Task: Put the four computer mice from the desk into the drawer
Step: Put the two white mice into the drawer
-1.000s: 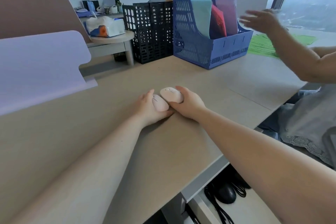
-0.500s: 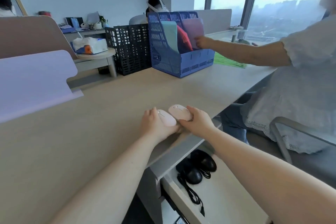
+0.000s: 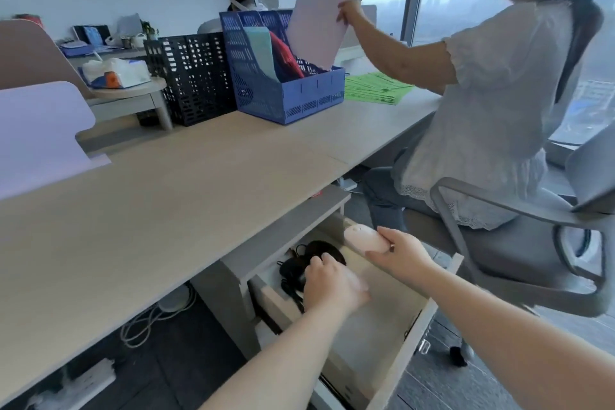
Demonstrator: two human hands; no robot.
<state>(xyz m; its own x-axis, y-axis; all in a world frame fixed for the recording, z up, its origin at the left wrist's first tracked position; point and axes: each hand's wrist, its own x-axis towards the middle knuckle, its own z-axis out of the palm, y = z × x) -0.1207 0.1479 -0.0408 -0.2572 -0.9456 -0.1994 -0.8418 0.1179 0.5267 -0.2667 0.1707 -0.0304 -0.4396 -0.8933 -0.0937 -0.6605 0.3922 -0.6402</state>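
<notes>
The drawer (image 3: 407, 349) under the desk (image 3: 166, 210) is pulled out. Two black wired mice (image 3: 301, 263) lie at its back left with their cables bunched. My left hand (image 3: 329, 283) is down inside the drawer, palm down beside the black mice, closed over a pale pink mouse that shows only as a blurred pink edge (image 3: 361, 286). My right hand (image 3: 401, 255) hovers over the drawer's back right and holds a second pale pink mouse (image 3: 364, 240) by its rear end. No mouse is on the desk top.
Another person (image 3: 482, 116) sits close on the right in a grey chair (image 3: 519, 263), lifting a pink folder (image 3: 327, 10) from a blue file rack (image 3: 283, 90). A black rack (image 3: 193, 76), a lilac divider (image 3: 36, 133) and floor cables (image 3: 156, 316) are also here.
Both hands have lifted the pink mice off the desk edge and moved down to the drawer; the left is now inside it. My view tipped downward. The seated person raised a folder.
</notes>
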